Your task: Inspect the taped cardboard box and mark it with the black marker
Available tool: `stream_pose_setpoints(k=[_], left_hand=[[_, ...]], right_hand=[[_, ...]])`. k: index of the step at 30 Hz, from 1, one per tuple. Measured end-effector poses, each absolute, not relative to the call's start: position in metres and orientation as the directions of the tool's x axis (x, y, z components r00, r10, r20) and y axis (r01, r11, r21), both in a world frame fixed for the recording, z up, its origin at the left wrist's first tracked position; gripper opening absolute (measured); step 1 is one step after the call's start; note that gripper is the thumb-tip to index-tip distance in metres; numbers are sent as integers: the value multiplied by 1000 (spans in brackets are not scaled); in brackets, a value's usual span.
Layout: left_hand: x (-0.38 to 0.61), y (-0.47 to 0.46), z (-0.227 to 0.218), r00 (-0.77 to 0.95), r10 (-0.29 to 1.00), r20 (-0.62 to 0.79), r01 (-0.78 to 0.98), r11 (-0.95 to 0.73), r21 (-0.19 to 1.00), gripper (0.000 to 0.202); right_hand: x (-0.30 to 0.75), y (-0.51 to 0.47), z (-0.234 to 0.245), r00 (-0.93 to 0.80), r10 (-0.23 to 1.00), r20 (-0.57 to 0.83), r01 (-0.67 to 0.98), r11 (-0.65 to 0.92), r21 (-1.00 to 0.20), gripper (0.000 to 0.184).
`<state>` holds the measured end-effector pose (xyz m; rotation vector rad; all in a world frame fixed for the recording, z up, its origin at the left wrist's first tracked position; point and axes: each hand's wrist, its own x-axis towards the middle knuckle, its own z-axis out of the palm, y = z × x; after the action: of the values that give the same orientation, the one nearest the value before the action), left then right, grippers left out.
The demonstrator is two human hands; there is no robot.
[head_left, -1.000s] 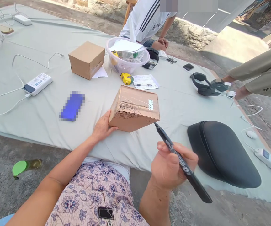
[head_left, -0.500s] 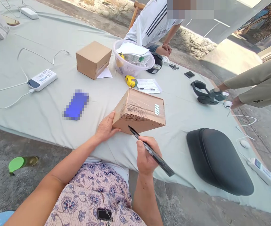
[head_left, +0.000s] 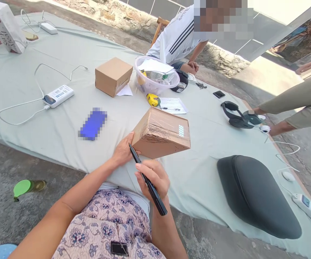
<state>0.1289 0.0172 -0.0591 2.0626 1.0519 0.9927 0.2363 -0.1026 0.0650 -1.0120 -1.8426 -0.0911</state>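
Holding a black marker [head_left: 157, 201] in its bent fingers, the right hand [head_left: 155, 178] is by the near edge of the table [head_left: 47, 147]. The left hand [head_left: 123, 150] holds the near left corner of the scribbled box [head_left: 168, 127], which sits close to that edge. Cloth [head_left: 198, 144] stretches right from the box to a black case [head_left: 260, 198]. Past the box, a tape measure [head_left: 153, 100] and paper [head_left: 175, 105] are in the way; a blurred blue thing [head_left: 93, 124] lies left.

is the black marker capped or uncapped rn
Uncapped: the black marker in the right hand shows a narrow bare tip at its end by the left hand.
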Motion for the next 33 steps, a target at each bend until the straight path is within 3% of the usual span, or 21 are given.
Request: stream_pose_setpoints(k=[3, 7, 12, 15, 18, 24, 28, 33], left_hand=[[127, 19, -60, 418, 849, 322, 400, -491, 774, 87], [123, 21, -60, 426, 847, 316, 405, -491, 771, 89], [119, 22, -58, 425, 846, 321, 387, -491, 781, 86], [118, 23, -55, 427, 853, 299, 387, -472, 792, 84], [117, 22, -50, 427, 858, 283, 398, -460, 794, 80], [116, 21, -42, 413, 875, 254, 445, -437, 781, 71], [116, 21, -37, 411, 876, 254, 457, -439, 774, 68], [116, 21, -33, 415, 870, 266, 459, -452, 764, 68]], right_hand=[[243, -116, 51, -228, 615, 755, 631, 684, -367, 38], [273, -143, 34, -188, 672, 716, 706, 600, -377, 38], [322, -156, 8, -34, 816, 576, 869, 309, -387, 34], [350, -146, -6, 67, 878, 474, 907, 144, -395, 43], [371, -130, -15, 103, 898, 427, 916, 81, -393, 52], [396, -100, -29, 143, 954, 262, 975, -91, -201, 56], [403, -93, -39, 167, 960, 225, 978, -133, -162, 53], [404, -97, -52, 154, 953, 259, 979, -113, -167, 62]])
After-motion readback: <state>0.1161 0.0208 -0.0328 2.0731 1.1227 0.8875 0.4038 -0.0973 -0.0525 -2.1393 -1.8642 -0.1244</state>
